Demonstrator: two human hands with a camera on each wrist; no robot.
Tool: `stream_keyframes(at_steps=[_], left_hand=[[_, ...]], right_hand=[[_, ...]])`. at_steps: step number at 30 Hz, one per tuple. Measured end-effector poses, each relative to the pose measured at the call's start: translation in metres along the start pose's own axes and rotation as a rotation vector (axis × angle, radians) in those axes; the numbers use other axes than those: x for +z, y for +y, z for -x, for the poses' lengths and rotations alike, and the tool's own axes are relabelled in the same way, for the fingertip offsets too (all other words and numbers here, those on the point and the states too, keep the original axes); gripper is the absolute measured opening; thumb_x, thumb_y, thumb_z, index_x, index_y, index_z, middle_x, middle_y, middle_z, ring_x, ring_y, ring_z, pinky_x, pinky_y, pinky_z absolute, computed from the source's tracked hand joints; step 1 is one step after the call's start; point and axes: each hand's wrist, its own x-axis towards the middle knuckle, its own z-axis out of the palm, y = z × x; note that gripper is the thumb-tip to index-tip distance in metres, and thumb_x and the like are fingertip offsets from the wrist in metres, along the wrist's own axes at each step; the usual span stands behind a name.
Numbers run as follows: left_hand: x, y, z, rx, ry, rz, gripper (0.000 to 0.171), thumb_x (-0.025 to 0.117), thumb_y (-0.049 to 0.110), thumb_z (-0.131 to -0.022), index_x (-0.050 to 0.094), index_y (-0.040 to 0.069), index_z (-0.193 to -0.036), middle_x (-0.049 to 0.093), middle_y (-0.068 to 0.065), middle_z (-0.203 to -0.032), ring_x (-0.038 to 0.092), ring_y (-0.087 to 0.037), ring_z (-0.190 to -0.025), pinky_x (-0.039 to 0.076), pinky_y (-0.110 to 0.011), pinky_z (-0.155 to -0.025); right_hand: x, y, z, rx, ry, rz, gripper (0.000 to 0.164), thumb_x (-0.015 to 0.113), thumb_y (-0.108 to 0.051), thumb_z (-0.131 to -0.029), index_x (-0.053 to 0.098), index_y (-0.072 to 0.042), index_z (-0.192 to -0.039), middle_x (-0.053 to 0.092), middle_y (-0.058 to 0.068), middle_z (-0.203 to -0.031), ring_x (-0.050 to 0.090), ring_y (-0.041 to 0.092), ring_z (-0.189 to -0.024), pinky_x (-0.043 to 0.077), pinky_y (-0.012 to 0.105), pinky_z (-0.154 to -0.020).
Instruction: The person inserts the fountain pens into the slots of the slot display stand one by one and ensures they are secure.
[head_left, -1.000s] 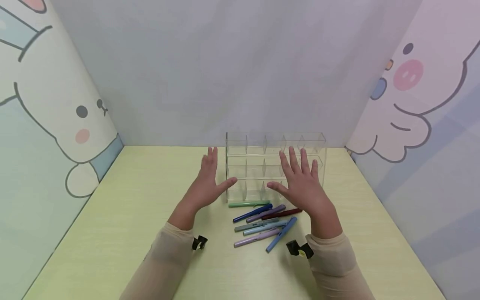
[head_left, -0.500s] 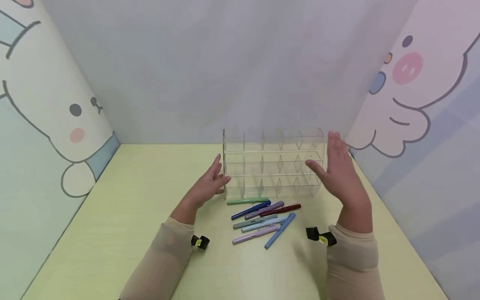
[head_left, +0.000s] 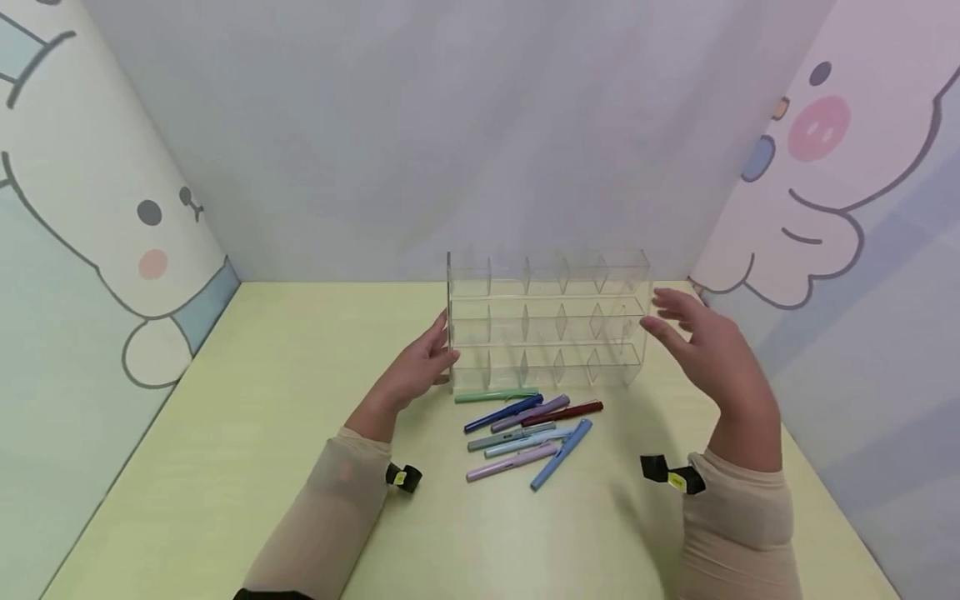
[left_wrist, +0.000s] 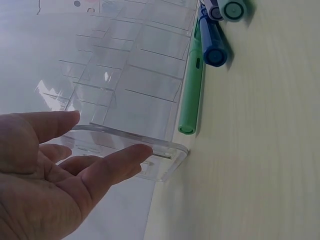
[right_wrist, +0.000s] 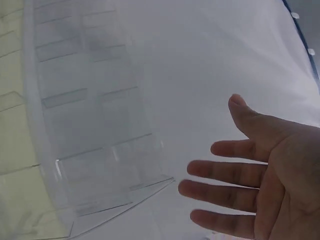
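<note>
Fingers (right_wrist: 220, 194) spread, left hand (head_left: 408, 372) and right hand (head_left: 716, 354) either side of this clear divided rack (head_left: 543, 331) mid-frame, bunch of pens (head_left: 512, 437) on the table (head_left: 262, 400) just below.

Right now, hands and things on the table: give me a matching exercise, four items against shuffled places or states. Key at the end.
Column one
1. Clear rack
2. Right hand
3. Green pen
4. Left hand

Column two
A. At the rack's left side
B. Lying along the rack's front
C. Standing three tiers high
D. At the rack's right side

Pairs: 1-C, 2-D, 3-B, 4-A
</note>
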Motion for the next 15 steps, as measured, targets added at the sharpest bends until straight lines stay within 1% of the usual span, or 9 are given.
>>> stream_keyframes(at_steps=[2, 4, 6, 8, 9, 11, 13, 15], left_hand=[[0.0, 0.0, -0.001, -0.001, 0.001, -0.006, 0.071, 0.049, 0.025, -0.105, 0.004, 0.058, -0.149, 0.017, 0.008, -0.164, 0.04, -0.028, -0.141, 0.049, -0.053, -0.1], [-0.001, 0.001, -0.001, -0.003, 0.006, -0.003, 0.071, 0.049, 0.025, -0.104, 0.005, 0.058, -0.149, 0.017, 0.007, -0.164, 0.04, -0.028, -0.14, 0.049, -0.052, -0.099], [-0.001, 0.001, -0.001, -0.009, 0.008, -0.003, 0.071, 0.05, 0.027, -0.104, 0.005, 0.059, -0.148, 0.017, 0.006, -0.164, 0.041, -0.027, -0.14, 0.05, -0.051, -0.099], [-0.001, 0.0, -0.001, -0.012, 0.0, 0.001, 0.071, 0.05, 0.027, -0.104, 0.004, 0.059, -0.148, 0.017, 0.006, -0.164, 0.04, -0.027, -0.14, 0.05, -0.051, -0.099], [-0.002, 0.0, -0.001, -0.013, -0.002, 0.003, 0.071, 0.05, 0.026, -0.104, 0.005, 0.059, -0.148, 0.017, 0.007, -0.164, 0.04, -0.027, -0.14, 0.05, -0.051, -0.099], [-0.003, 0.001, 0.0, -0.012, -0.003, -0.002, 0.071, 0.049, 0.025, -0.104, 0.004, 0.059, -0.148, 0.017, 0.008, -0.164, 0.04, -0.027, -0.141, 0.05, -0.051, -0.099], [-0.004, 0.001, 0.0, -0.009, -0.002, 0.0, 0.072, 0.049, 0.023, -0.105, 0.005, 0.058, -0.148, 0.017, 0.009, -0.164, 0.04, -0.028, -0.141, 0.05, -0.051, -0.099], [-0.005, 0.002, 0.0, -0.004, 0.001, 0.002, 0.072, 0.048, 0.021, -0.105, 0.005, 0.058, -0.148, 0.017, 0.01, -0.163, 0.04, -0.028, -0.141, 0.05, -0.052, -0.099]], right_hand=[[0.004, 0.001, 0.0, -0.051, -0.046, 0.003, 0.06, 0.051, -0.052, -0.098, 0.043, -0.019, -0.148, 0.059, 0.01, -0.136, 0.058, 0.038, -0.119, 0.047, 0.059, -0.094], [0.009, 0.002, 0.0, -0.087, -0.106, 0.014, 0.057, 0.053, -0.05, -0.099, 0.048, -0.016, -0.144, 0.063, 0.008, -0.13, 0.062, 0.033, -0.113, 0.05, 0.055, -0.091], [0.015, 0.004, 0.0, -0.102, -0.153, 0.04, 0.054, 0.054, -0.05, -0.098, 0.053, -0.014, -0.138, 0.066, 0.007, -0.122, 0.064, 0.03, -0.108, 0.052, 0.052, -0.089], [0.024, 0.006, 0.001, -0.089, -0.196, 0.069, 0.052, 0.053, -0.053, -0.098, 0.057, -0.014, -0.132, 0.068, 0.005, -0.114, 0.065, 0.025, -0.1, 0.054, 0.048, -0.084], [0.03, 0.007, 0.002, -0.071, -0.223, 0.076, 0.05, 0.052, -0.054, -0.097, 0.06, -0.015, -0.127, 0.069, 0.004, -0.109, 0.066, 0.023, -0.095, 0.055, 0.045, -0.08], [0.045, 0.008, 0.003, -0.013, -0.293, 0.055, 0.05, 0.051, -0.058, -0.096, 0.062, -0.015, -0.119, 0.069, 0.004, -0.1, 0.065, 0.02, -0.085, 0.055, 0.039, -0.07], [0.06, 0.009, 0.004, 0.068, -0.384, 0.009, 0.051, 0.05, -0.06, -0.096, 0.063, -0.014, -0.113, 0.068, 0.005, -0.093, 0.064, 0.019, -0.076, 0.053, 0.034, -0.062], [0.075, 0.01, 0.005, 0.151, -0.461, -0.03, 0.051, 0.052, -0.059, -0.095, 0.061, -0.011, -0.111, 0.067, 0.008, -0.087, 0.064, 0.019, -0.068, 0.052, 0.032, -0.057]])
